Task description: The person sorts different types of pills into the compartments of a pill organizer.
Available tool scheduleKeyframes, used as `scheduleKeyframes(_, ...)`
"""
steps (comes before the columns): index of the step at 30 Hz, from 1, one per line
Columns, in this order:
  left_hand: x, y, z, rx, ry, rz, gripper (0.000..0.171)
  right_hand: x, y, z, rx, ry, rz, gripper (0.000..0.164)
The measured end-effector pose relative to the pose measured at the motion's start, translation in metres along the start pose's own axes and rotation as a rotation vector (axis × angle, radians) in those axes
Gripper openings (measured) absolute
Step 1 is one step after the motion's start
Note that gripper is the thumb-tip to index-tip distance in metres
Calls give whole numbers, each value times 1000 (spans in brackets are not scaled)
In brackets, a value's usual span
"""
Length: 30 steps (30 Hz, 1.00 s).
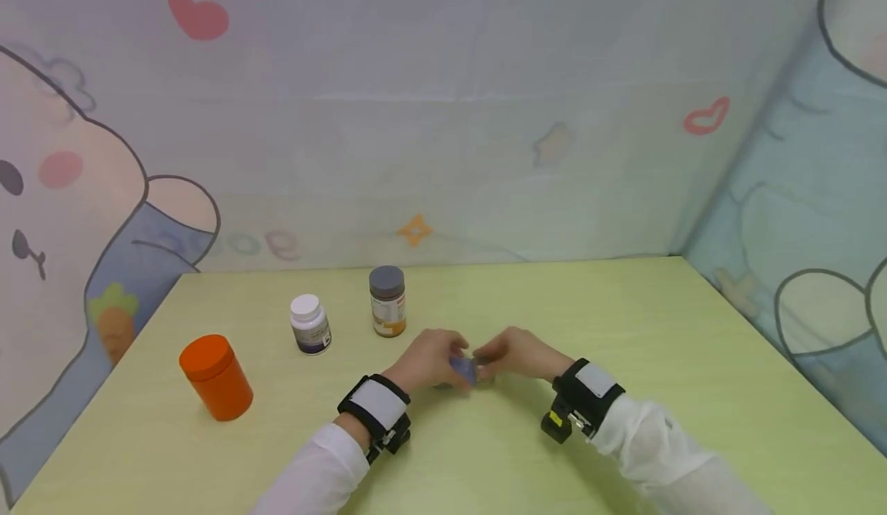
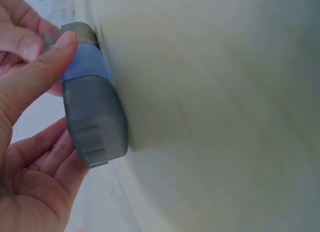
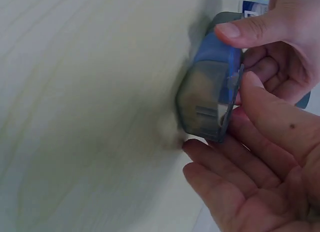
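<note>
Between my two hands is a small plastic case (image 1: 463, 370), blue in the middle with translucent grey ends. My left hand (image 1: 431, 357) grips it, the thumb pressed on the blue band (image 2: 86, 62) in the left wrist view. From the other side my right hand (image 1: 521, 353) pinches the grey end, its thumb at the upper edge and its fingers underneath. That see-through end (image 3: 202, 95) has short ridges near its tip in the right wrist view. The case is close over the table, and the fingers partly cover it in the head view.
An orange jar (image 1: 216, 377) stands at the left of the pale green table (image 1: 624, 315). Behind the left hand are a white-capped bottle (image 1: 310, 324) and a jar with a grey lid (image 1: 387, 302). A printed cloth backdrop (image 1: 471, 153) rises along the table's far edge.
</note>
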<state>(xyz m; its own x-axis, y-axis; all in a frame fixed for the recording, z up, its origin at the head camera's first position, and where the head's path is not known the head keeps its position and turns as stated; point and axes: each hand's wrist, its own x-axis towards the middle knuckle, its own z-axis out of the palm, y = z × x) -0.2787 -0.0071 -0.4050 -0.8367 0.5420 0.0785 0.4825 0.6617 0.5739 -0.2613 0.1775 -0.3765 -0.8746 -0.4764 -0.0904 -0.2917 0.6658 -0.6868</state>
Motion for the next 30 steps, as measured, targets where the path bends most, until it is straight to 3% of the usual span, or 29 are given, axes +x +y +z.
scheduleKeyframes(6,-4,7,-3,26,26,47,39,-1,-4,5,-104,25,-82,31)
scheduleKeyframes(11,-11,16,-6,111,33,70,34,-3,-13,7,-162,-7,-109,28)
scheduleKeyframes(14,-9,20,-6,247,10,110,29,-1,-11,6,-171,-21,-137,28)
scheduleKeyframes(17,-3,22,-4,418,-39,203,26,1,-7,5,-182,-25,-168,27)
scheduleKeyframes(19,2,23,-5,479,-86,263,25,2,-5,4,-191,-23,-185,26)
scheduleKeyframes(22,7,26,-11,470,-159,282,22,4,-5,4,-209,-3,-208,23)
scheduleKeyframes(30,13,25,-29,285,-329,202,18,5,-8,4,-260,20,-181,28)
